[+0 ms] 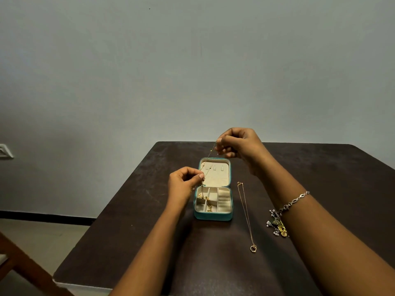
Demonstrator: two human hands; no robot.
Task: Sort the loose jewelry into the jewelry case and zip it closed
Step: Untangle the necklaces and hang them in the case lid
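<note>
Both hands [184,180] pinching gold chain [208,155], above open jewelry case [213,202]

Your right forearm [320,221] wears a silver-toned bracelet [296,201] of oval openwork links. Both forearms run bare to the frame edge. Nails on your left hand [183,184] and right hand [237,144]: short, pale.

A plain grey-blue wall [192,60] (white switch plate [5,151] at far left) stands behind the dark brown surface [128,231]; pale floor [42,236], black skirting [42,216].
</note>
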